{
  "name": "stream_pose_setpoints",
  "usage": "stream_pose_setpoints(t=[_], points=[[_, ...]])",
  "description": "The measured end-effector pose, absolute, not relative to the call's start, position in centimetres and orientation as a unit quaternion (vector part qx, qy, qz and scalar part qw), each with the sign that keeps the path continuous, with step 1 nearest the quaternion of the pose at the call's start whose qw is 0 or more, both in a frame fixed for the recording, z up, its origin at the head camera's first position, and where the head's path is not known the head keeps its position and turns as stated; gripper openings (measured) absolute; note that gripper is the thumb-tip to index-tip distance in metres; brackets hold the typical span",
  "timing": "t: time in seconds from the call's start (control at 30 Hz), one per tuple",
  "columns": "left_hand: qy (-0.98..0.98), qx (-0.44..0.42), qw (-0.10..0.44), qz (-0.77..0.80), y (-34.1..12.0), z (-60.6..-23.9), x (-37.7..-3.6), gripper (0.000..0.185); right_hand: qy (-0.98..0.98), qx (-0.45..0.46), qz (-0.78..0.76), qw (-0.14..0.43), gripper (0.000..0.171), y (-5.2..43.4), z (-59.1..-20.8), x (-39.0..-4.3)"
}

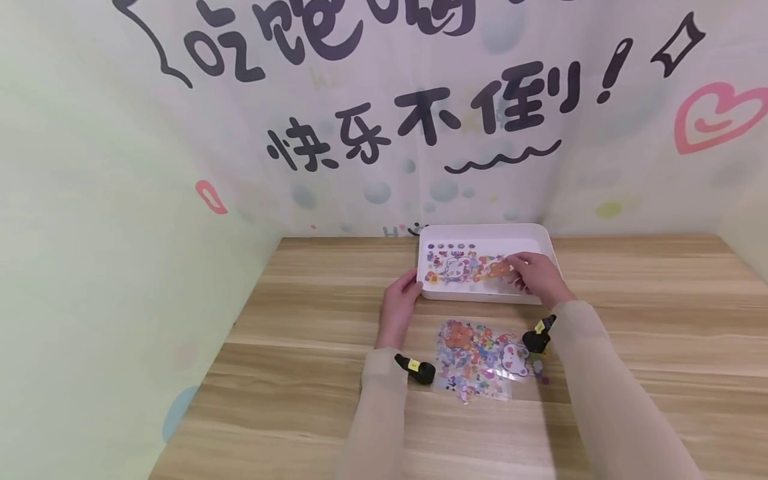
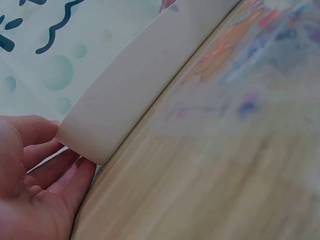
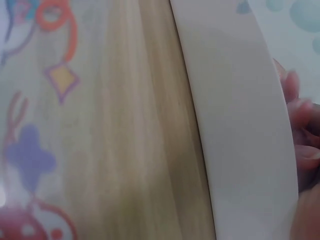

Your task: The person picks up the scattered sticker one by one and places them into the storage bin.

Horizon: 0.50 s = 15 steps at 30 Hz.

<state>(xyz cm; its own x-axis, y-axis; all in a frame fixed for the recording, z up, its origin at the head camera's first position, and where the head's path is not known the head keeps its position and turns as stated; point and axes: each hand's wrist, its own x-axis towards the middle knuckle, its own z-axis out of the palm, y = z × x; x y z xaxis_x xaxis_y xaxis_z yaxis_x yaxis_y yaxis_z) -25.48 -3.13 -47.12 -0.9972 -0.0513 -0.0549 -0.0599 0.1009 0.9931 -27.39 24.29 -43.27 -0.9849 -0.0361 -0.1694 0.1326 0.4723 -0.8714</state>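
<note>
Fingers of the left hand (image 1: 400,297) curl around the near left corner of a white tray (image 1: 480,297) on a wood-grain table (image 1: 312,320). Inside the tray lies a clear sticker sheet (image 1: 457,268) with a white bear, a brown bear and small colourful shapes; the right hand (image 1: 536,272) reaches over the tray's right part, pinching that sheet beside the brown bear. More clear sticker sheets (image 1: 474,353) lie in front of the tray, between the sleeved forearms. Behind, a pale backdrop (image 1: 360,220) carries large dark Chinese characters.
</note>
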Motion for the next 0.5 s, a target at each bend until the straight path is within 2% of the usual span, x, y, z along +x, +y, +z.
stream_pose_setpoints(t=[0.5], points=[[0.741, -0.042, 0.004, 0.670, -3.14, -46.98, -25.45, 0.036, 0.857, 0.061, -0.502, 0.096, 0.045, 24.08, -43.06, -27.29]])
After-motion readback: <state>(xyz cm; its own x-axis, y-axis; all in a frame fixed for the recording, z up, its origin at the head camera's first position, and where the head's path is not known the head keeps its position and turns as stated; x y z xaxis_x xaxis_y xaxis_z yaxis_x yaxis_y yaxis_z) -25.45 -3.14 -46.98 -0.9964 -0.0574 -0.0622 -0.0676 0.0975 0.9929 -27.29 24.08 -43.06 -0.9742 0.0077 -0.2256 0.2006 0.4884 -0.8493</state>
